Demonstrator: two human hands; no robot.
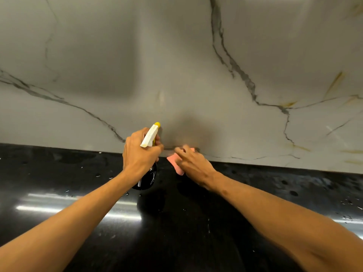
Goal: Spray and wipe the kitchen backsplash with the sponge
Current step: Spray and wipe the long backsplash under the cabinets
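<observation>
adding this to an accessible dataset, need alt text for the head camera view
A person's left hand grips a spray bottle with a white trigger head and yellow nozzle aimed at a grey-veined marble-look backsplash, while the right hand presses a pink sponge at its bottom edge. Below lies a glossy black countertop dotted with droplets.

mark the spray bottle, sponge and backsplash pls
spray bottle (149, 136), head view, on its white trigger head.
sponge (173, 162), head view, on the exposed pink left corner.
backsplash (176, 61), head view, on bare marble well above the counter line.
</observation>
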